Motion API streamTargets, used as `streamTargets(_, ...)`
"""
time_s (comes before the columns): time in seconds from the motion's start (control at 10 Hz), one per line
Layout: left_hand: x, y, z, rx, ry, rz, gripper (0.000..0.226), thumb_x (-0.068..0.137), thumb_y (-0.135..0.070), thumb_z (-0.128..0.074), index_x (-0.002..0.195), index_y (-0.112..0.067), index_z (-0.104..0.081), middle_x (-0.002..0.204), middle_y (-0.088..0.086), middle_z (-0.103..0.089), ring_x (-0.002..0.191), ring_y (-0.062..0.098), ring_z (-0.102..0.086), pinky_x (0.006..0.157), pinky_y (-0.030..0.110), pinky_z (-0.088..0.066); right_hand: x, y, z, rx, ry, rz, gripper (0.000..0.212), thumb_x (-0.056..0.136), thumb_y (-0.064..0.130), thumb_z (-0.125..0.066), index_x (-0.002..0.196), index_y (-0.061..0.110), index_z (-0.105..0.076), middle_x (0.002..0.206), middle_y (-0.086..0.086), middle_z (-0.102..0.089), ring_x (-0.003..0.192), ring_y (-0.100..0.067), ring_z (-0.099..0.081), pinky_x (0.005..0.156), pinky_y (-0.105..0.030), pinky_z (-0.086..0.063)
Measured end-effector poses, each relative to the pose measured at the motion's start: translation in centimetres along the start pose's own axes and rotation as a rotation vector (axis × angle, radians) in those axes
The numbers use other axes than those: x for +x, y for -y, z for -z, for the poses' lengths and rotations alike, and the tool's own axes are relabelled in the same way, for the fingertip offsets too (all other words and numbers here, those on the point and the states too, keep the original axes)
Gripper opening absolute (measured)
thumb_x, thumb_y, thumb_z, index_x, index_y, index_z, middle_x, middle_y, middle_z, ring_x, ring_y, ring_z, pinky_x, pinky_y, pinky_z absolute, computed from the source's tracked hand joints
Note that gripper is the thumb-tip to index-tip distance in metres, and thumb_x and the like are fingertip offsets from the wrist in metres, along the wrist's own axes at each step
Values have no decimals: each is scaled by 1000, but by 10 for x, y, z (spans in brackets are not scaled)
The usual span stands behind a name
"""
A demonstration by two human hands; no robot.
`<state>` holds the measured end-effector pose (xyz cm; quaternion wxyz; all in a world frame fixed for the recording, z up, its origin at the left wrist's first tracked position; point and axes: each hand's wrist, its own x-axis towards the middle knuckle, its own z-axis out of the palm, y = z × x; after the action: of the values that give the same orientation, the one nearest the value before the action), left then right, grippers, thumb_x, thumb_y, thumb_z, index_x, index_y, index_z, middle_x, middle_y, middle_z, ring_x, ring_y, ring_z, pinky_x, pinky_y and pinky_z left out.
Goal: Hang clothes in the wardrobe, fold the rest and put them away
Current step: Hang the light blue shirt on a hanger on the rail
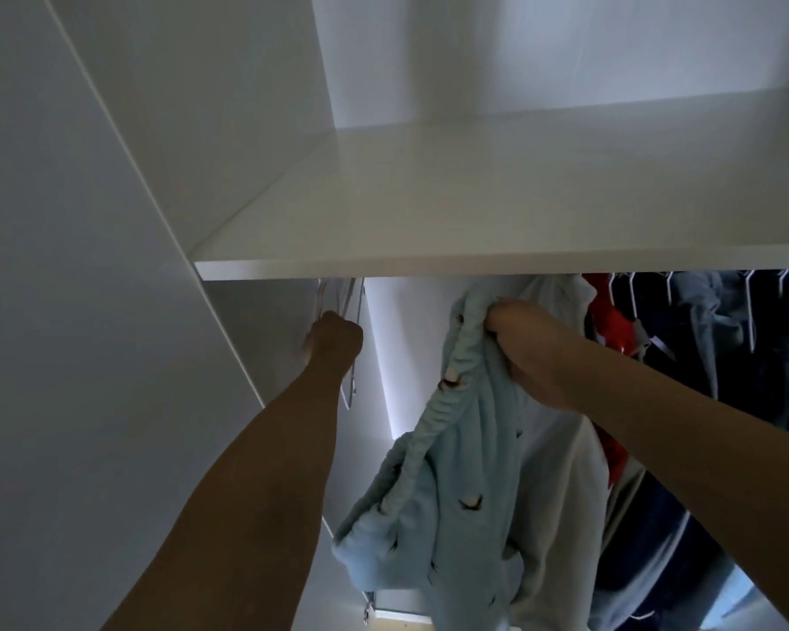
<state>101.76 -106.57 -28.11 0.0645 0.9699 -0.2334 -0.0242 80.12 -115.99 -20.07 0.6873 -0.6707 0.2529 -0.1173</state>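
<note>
A pale blue fleece garment [447,485] with small dark motifs and a ruched edge hangs limp at five o'clock of centre, bunched at its top. White wire hangers [349,339] dangle at nine o'clock, under the wardrobe shelf [497,266].

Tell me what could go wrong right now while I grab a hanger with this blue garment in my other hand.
1. The left hand grips among several empty hangers bunched by the wardrobe wall; pulling one could snag or drag its neighbours.
2. The right hand holds the light blue garment only by a bunched edge; it might slip from that grip.
3. Its hanging bulk lies against the white garment and could catch on it.
</note>
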Motion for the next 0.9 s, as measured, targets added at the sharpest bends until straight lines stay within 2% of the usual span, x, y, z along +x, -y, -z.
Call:
streamTargets(0.1, -4, -2, -6, -486, -138, 140, 36, 94, -12, -38, 127, -2, -47, 122, 20, -58, 112, 37, -56, 89, 38, -46, -4, 7, 2, 194, 8, -13, 58, 85, 4, -30, 32, 15, -49, 41, 0, -51, 40, -13, -52, 54, -24, -43)
streamTargets(0.2, -15, -6, 0, -606, -207, 158, 30, 96, -7, -36, 124, 1, -45, 117, 25, -60, 108, 39, -58, 86, 36, -45, -15, 11, 1, 150, 26, 14, 31, 90, 26, -54, 61, 16, -62, 61, 0, -60, 61, -14, -58, 66, -26, -48)
streamTargets(0.3, -32, -4, 15, -637, -176, 141, 30, 97, -10, -37, 123, 2, -47, 117, 23, -59, 109, 39, -57, 85, 36, -44, -22, 10, 4, -89, 34, 53, 24, 82, 32, -70, 82, 10, -60, 77, -4, -63, 75, -16, -61, 72, -27, -51)
streamTargets(0.4, -59, 0, 27, -610, -151, 122, 23, 97, -12, -37, 108, 3, -51, 114, 20, -59, 107, 37, -56, 83, 33, -42, -32, 18, 5, -229, 16, 121, 32, 83, 1, -56, 60, 14, -39, 64, -4, -40, 63, -18, -41, 58, -26, -34)
streamTargets(0.5, -98, 1, 29, -582, -167, 65, 34, 97, -4, -37, 64, -12, -31, 109, 27, -59, 102, 37, -56, 77, 32, -36, -44, 22, 10, -308, 0, 152, 33, 84, -2, -50, 61, 15, -34, 64, -1, -36, 61, -13, -37, 57, -26, -30)
streamTargets(0.6, -146, 4, 36, -541, -159, 58, 28, 97, -8, -39, 69, -11, -36, 102, 27, -59, 97, 37, -57, 68, 27, -31, -56, 23, 14, -383, 59, 169, 23, 83, 0, -49, 67, 14, -38, 66, -1, -43, 60, -13, -42, 57, -24, -34)
streamTargets(0.7, -192, 8, 46, -489, -138, 60, 16, 98, -13, -40, 86, -7, -48, 101, 23, -60, 96, 34, -58, 64, 23, -28, -69, 30, 15, -497, 128, 205, 18, 83, 0, -46, 68, 10, -44, 67, -5, -49, 60, -17, -48, 55, -25, -39)
streamTargets(0.8, -234, 15, 61, -449, -95, 65, 19, 96, -11, -43, 90, -1, -58, 101, 24, -61, 95, 34, -58, 65, 25, -30, -75, 31, 13, -565, 173, 247, 14, 67, 12, -43, 74, 3, -52, 79, -16, -60, 74, -31, -59, 68, -36, -52)
streamTargets(0.9, -277, 23, 81, -441, 0, 65, 19, 93, -11, -49, 91, 3, -62, 91, 20, -61, 87, 33, -58, 63, 27, -33, -87, 29, 7, -628, 126, 312, 5, 82, 12, -43, 82, 10, -47, 85, -8, -50, 83, -26, -53, 74, -35, -45)
